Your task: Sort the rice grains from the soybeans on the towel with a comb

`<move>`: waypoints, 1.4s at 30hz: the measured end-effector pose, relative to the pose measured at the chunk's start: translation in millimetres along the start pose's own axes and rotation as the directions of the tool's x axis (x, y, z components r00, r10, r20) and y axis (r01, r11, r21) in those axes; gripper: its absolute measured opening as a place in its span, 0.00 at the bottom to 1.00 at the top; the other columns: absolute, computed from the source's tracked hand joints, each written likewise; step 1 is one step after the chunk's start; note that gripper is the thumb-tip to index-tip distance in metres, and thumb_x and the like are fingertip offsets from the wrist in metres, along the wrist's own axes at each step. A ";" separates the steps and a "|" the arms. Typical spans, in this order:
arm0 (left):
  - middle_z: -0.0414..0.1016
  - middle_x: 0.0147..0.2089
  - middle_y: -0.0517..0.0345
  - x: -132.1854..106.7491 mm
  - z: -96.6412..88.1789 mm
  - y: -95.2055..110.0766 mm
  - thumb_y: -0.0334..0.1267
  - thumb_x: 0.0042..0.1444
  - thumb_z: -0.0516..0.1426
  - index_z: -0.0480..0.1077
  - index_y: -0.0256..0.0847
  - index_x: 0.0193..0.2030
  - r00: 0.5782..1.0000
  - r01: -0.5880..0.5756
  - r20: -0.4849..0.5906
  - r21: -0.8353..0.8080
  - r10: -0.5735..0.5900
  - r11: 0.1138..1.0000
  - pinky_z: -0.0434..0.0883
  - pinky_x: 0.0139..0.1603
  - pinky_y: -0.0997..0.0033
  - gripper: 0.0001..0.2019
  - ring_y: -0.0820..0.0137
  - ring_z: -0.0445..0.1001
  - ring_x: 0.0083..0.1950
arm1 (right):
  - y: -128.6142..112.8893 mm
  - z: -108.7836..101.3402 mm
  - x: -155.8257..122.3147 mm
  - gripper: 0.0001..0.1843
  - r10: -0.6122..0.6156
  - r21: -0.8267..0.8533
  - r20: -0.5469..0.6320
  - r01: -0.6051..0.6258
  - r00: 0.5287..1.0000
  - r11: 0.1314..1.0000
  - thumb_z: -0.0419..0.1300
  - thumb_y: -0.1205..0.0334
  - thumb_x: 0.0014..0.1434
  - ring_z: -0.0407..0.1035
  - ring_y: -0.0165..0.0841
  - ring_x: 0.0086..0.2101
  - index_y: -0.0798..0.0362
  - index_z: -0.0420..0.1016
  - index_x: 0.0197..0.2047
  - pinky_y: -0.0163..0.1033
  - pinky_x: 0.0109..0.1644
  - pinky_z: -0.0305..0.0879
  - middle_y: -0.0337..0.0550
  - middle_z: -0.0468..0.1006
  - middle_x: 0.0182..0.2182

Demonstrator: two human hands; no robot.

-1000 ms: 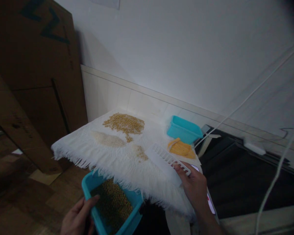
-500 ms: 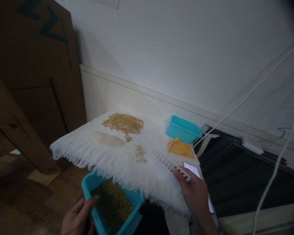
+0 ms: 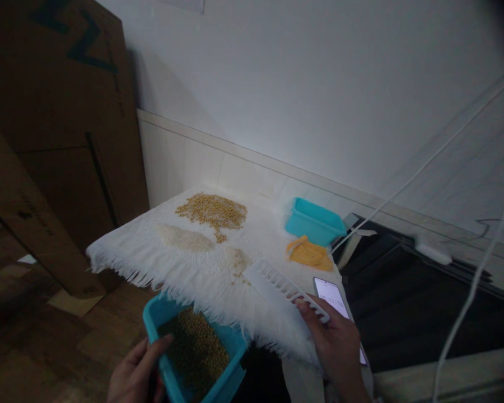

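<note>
My left hand (image 3: 136,366) is closed on the left rim of a teal plastic bin (image 3: 153,316), below the table's front edge. Inside lie yellow beans (image 3: 208,341), with a darker greenish area beside them. My right hand (image 3: 331,341) grips the near end of a white plastic piece with a row of slots (image 3: 277,285), held low over the cloth. Its far end is beside a small patch of rice mixed with a few beans (image 3: 237,263). Farther left are a pile of rice (image 3: 185,238) and a larger spread of yellow beans (image 3: 212,211).
A fringed white cloth (image 3: 130,249) covers the table. On its right are another teal bin (image 3: 315,221), an orange cloth (image 3: 309,254) and a phone (image 3: 331,294). Cardboard boxes (image 3: 67,112) stand left, a wall (image 3: 298,84) behind. A white cable (image 3: 424,165) crosses the right.
The slotted piece has moved slightly left and nearer, its far end closer to the small rice patch. My left hand and the bin have shifted slightly right.
</note>
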State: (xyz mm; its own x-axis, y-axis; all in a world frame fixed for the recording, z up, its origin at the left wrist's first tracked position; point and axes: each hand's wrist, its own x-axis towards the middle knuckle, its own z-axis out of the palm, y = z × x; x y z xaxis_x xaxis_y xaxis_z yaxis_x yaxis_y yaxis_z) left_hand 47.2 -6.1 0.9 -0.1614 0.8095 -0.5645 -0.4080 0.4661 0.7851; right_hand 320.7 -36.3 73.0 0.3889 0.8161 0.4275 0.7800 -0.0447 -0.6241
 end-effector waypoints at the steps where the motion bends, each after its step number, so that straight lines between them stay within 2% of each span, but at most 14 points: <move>1: 0.55 0.06 0.72 0.0 -0.1 -0.9 0.52 0.33 0.66 0.66 0.41 0.19 1.000 -0.010 -0.001 -0.005 0.010 1.000 0.47 0.07 0.83 0.18 0.81 0.50 0.06 | -0.8 0.5 0.5 0.20 -0.008 0.001 0.010 0.008 1.000 1.000 0.56 0.45 0.57 0.76 0.37 0.29 0.51 0.81 0.35 0.34 0.30 0.70 0.41 0.82 0.29; 6: 0.56 0.05 0.71 -2.0 -1.3 -5.0 0.50 0.37 0.65 0.65 0.42 0.18 0.999 -0.033 0.036 -0.016 0.034 0.999 0.48 0.06 0.82 0.17 0.80 0.51 0.06 | -2.4 2.2 6.4 0.21 -0.009 -0.004 0.027 0.009 1.000 1.000 0.55 0.44 0.57 0.76 0.38 0.29 0.51 0.81 0.35 0.34 0.28 0.70 0.42 0.82 0.29; 16: 0.56 0.08 0.73 -1.3 -2.5 -5.6 0.49 0.42 0.64 0.66 0.41 0.21 0.998 -0.042 0.040 -0.026 0.043 0.999 0.48 0.08 0.85 0.15 0.82 0.51 0.08 | -1.7 0.9 10.8 0.21 0.003 0.024 0.023 -0.004 1.000 1.000 0.56 0.44 0.55 0.76 0.38 0.27 0.52 0.81 0.35 0.34 0.27 0.70 0.43 0.82 0.28; 19: 0.56 0.08 0.73 -3.4 -2.4 -4.0 0.49 0.40 0.65 0.66 0.41 0.21 0.999 -0.029 0.036 -0.038 0.030 0.999 0.48 0.08 0.85 0.16 0.82 0.51 0.08 | -2.6 1.4 11.7 0.20 -0.002 0.012 0.002 0.002 1.000 1.000 0.57 0.44 0.55 0.76 0.38 0.28 0.51 0.81 0.35 0.35 0.29 0.71 0.43 0.82 0.28; 24: 0.56 0.06 0.72 -4.2 -2.1 -1.8 0.49 0.40 0.65 0.65 0.41 0.19 0.998 -0.049 0.049 -0.017 0.050 0.999 0.49 0.08 0.84 0.16 0.82 0.51 0.07 | -5.7 4.3 8.8 0.18 -0.033 0.043 0.064 0.030 0.997 0.999 0.56 0.46 0.56 0.76 0.36 0.27 0.51 0.81 0.35 0.32 0.28 0.70 0.41 0.82 0.28; 29: 0.58 0.07 0.72 0.2 -2.2 -4.1 0.50 0.34 0.66 0.68 0.40 0.21 0.999 -0.031 0.011 -0.019 0.032 0.999 0.50 0.07 0.84 0.16 0.81 0.52 0.07 | -5.3 3.3 7.7 0.18 -0.055 0.049 0.084 0.051 0.995 0.998 0.56 0.47 0.57 0.76 0.34 0.26 0.50 0.81 0.34 0.30 0.27 0.70 0.39 0.82 0.27; 34: 0.56 0.05 0.71 0.7 -2.9 -7.3 0.51 0.38 0.64 0.66 0.41 0.19 0.998 -0.040 0.042 0.000 0.040 0.999 0.48 0.07 0.83 0.17 0.81 0.50 0.06 | -5.0 0.8 11.0 0.17 -0.068 0.024 0.051 0.067 0.996 0.997 0.57 0.48 0.57 0.76 0.33 0.25 0.50 0.81 0.35 0.29 0.26 0.69 0.39 0.82 0.27; 37: 0.56 0.06 0.71 -0.4 -3.0 -7.3 0.51 0.39 0.64 0.67 0.41 0.20 0.999 -0.035 0.037 -0.009 0.035 0.999 0.48 0.07 0.84 0.16 0.82 0.50 0.06 | -7.3 1.6 11.1 0.17 -0.105 0.033 0.066 0.103 0.992 0.994 0.57 0.48 0.57 0.75 0.33 0.23 0.50 0.81 0.34 0.29 0.25 0.69 0.39 0.82 0.25; 42: 0.55 0.05 0.71 4.1 -4.9 -9.7 0.52 0.37 0.64 0.66 0.42 0.19 0.999 -0.019 0.031 0.018 0.018 1.000 0.48 0.06 0.82 0.17 0.80 0.51 0.06 | -11.8 2.6 8.1 0.17 -0.149 0.044 0.100 0.145 0.984 0.988 0.56 0.50 0.58 0.75 0.33 0.24 0.51 0.81 0.34 0.29 0.22 0.67 0.39 0.82 0.26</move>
State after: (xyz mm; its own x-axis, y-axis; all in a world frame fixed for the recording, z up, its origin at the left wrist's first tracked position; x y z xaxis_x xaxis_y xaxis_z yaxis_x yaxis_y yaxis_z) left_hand 46.2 -9.0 -10.3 -0.1409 0.8287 -0.5417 -0.3886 0.4570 0.8001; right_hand 313.4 -27.7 82.1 0.2171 0.8673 0.4480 0.8057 0.1000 -0.5839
